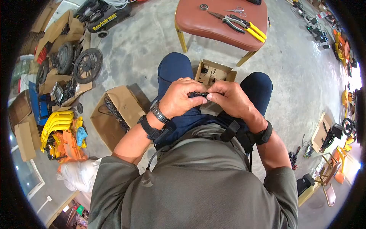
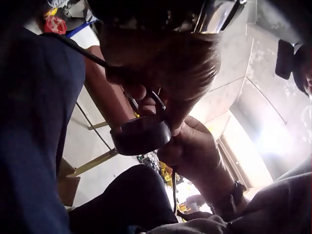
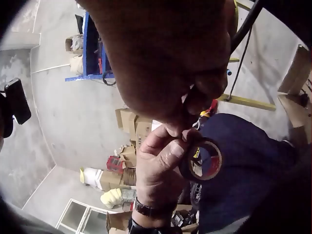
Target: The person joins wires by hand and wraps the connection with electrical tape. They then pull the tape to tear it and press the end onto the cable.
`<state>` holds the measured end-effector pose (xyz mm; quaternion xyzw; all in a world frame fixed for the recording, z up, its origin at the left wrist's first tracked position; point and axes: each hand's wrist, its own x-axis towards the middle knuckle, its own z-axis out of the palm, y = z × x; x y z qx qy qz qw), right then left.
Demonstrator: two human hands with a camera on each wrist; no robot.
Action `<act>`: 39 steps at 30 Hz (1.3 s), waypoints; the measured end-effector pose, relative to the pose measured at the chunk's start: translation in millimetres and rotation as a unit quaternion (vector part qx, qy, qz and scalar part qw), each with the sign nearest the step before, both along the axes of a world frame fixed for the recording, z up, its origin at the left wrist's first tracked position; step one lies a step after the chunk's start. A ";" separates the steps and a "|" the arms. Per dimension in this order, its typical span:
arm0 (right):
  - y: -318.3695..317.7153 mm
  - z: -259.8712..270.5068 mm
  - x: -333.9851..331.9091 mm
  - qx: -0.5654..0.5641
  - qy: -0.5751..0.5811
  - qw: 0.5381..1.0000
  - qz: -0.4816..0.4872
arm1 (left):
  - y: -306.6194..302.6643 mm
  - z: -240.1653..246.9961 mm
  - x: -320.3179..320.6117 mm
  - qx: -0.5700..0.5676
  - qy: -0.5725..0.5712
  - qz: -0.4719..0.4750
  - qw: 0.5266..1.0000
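Note:
Before the lap, in the head view, my left hand (image 1: 176, 97) and right hand (image 1: 230, 100) meet, with a small dark piece (image 1: 197, 94) between their fingertips. In the right wrist view this is a roll of black tape (image 3: 218, 168), its open ring facing the camera. The left hand (image 3: 158, 163) pinches its edge between thumb and fingers. Right fingertips come together at the same edge, beside the left thumb. The left wrist view shows the roll (image 2: 139, 139) hanging below the left fingers, side on and in shadow. A dark cord (image 2: 80, 48) runs toward the left hand there.
A red-brown stool (image 1: 198, 23) stands ahead with yellow-handled pliers (image 1: 257, 32), scissors (image 1: 237, 10) and a ring-shaped part (image 1: 204, 7). An open carton (image 1: 225, 68) sits between the knees. Left lie another carton (image 1: 110, 129), wheels (image 1: 87, 65) and yellow parts (image 1: 57, 124).

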<state>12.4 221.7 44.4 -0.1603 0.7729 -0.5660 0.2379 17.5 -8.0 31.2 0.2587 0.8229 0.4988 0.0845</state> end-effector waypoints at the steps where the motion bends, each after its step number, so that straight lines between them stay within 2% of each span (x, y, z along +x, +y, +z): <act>1: 0.4 0.6 0.0 0.005 -0.007 1.000 0.002 | 0.4 -2.1 1.3 0.001 0.013 0.004 1.000; 5: -0.1 6.5 0.5 0.021 -0.031 0.999 -0.003 | 2.5 -3.7 4.1 -0.008 0.057 0.018 0.998; 9: 0.5 5.1 0.7 0.029 0.005 1.000 0.009 | 5.3 -9.0 5.9 -0.023 0.114 0.031 0.993; 15: 0.0 11.4 1.3 0.056 -0.012 0.998 0.019 | 4.0 -14.1 5.1 -0.054 0.218 0.009 0.974; 18: -0.6 12.4 2.7 0.063 0.004 0.998 0.022 | 5.0 -8.4 5.2 -0.068 0.235 0.010 0.970; 23: -1.7 3.3 8.3 0.048 0.024 0.999 0.006 | 3.9 -5.7 10.0 -0.065 0.223 0.043 0.972; 26: -3.2 -3.3 10.7 0.011 -0.006 1.000 -0.005 | 2.3 -5.7 11.3 -0.063 0.225 0.043 0.971; 29: -0.8 0.4 -11.0 0.064 -0.171 0.982 0.054 | 2.6 -5.9 12.6 -0.064 0.217 0.036 0.973; 33: -14.8 -16.2 -26.4 0.034 -0.183 0.981 0.045 | 5.0 -8.6 11.0 -0.074 0.208 0.038 0.975; 34: -17.4 -25.3 -33.9 0.020 -0.215 0.973 0.079 | 5.5 -9.4 10.8 -0.076 0.203 0.040 0.975; 37: -28.4 -59.0 -40.8 -0.074 -0.124 0.986 0.077 | 6.0 -12.4 9.1 -0.070 0.174 0.046 0.981; 38: -24.0 -64.6 -41.9 -0.080 -0.151 0.984 0.059 | 4.9 -14.0 8.3 -0.059 0.154 0.050 0.985; 39: -23.6 -48.1 -42.7 -0.086 -0.178 0.979 0.042 | 3.1 -14.8 9.1 -0.048 0.134 0.056 0.988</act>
